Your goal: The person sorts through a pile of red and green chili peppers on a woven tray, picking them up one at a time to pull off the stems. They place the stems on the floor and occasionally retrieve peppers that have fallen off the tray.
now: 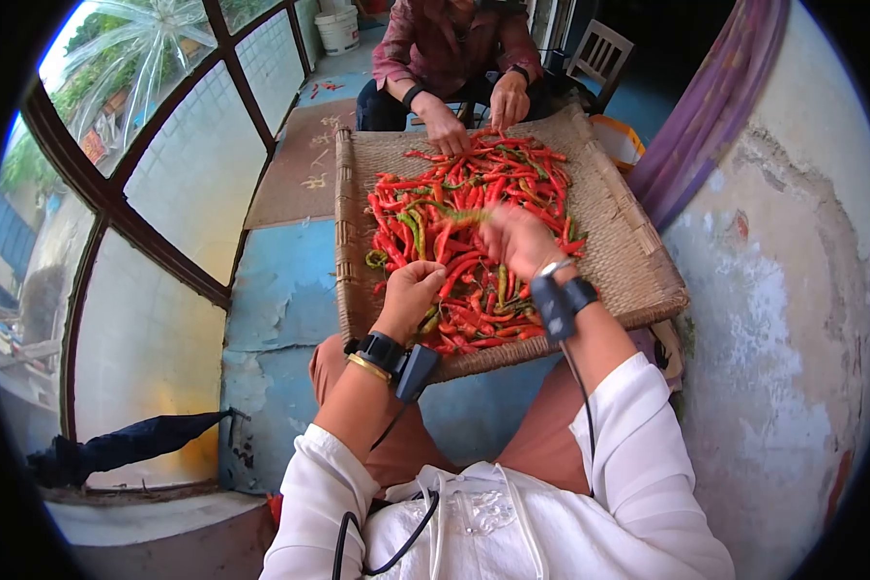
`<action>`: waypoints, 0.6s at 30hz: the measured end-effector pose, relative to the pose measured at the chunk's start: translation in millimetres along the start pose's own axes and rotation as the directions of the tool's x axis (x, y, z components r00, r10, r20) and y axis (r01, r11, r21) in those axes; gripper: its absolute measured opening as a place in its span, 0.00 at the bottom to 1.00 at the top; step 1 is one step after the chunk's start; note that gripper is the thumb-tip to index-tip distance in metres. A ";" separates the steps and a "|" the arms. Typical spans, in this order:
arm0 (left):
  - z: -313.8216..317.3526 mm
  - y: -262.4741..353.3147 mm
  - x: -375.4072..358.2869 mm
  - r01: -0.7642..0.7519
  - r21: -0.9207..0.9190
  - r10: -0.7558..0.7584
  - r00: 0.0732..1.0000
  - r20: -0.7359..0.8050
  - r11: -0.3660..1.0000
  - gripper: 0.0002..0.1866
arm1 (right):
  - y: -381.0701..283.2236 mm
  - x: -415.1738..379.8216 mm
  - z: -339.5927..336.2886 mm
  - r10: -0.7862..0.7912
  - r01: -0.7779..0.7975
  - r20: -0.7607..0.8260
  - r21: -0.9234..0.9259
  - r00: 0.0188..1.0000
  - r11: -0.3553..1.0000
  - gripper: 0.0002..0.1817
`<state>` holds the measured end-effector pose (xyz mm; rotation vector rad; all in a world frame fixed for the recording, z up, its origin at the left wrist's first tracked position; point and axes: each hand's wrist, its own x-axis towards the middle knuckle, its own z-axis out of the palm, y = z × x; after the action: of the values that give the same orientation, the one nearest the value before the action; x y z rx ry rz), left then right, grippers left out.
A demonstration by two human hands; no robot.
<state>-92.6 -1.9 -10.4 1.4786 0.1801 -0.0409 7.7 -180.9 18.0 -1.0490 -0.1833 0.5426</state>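
White cloth top (474, 553) faces slender, glossy peppers (498, 182), left hand (411, 295) pinched, right hand (524, 246) blurred, grip unclear.

Setting: a home, by appearance a narrow glazed porch or sunroom.
- Windows (188, 164), dark-framed, frosted lower panes, along the left; greenery (21, 159) outside.
- Wall (802, 387), plaster, flaking, at right.
- Curtain (710, 126), purple, hung full-length.
- Floor (280, 275), blue, worn.
- Chair (601, 56), slatted back.
- Bucket (337, 31), white, far end.
- Umbrella (135, 443), dark, furled, by the windows.
- Woven tray (619, 256) of red chillies (454, 186), domestic in character.
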 end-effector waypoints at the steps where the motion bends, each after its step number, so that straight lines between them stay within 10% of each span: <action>1: 0.5 3.8 -1.6 0.018 0.014 -0.018 1.000 -0.010 1.000 0.04 | -21.6 -3.3 13.3 -0.087 0.102 -0.118 0.134 0.989 0.986 0.11; 7: 1.7 4.1 -0.3 0.053 -0.003 -0.053 0.998 -0.045 0.999 0.05 | 11.4 4.2 -18.3 0.051 -0.196 -0.249 -0.601 0.967 0.775 0.10; 10: 0.2 2.6 -0.2 0.083 -0.012 -0.083 0.996 -0.025 0.996 0.05 | 48.0 6.0 -24.1 0.183 -0.278 -0.210 -0.680 0.961 0.679 0.13; 13: -3.2 -9.2 3.9 0.102 -0.007 -0.102 0.995 -0.008 0.995 0.05 | 66.5 7.6 -25.0 0.091 -0.085 -0.068 -0.976 0.994 0.200 0.17; 18: -2.4 -10.1 4.8 0.152 0.044 -0.151 0.988 -0.026 0.987 0.05 | 60.6 3.8 -22.3 0.019 -0.002 0.000 -0.996 1.000 0.092 0.14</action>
<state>-89.5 -0.1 -21.3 1.5095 0.3112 -0.1518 -0.7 -173.1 -45.7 -2.4745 -0.6391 0.3749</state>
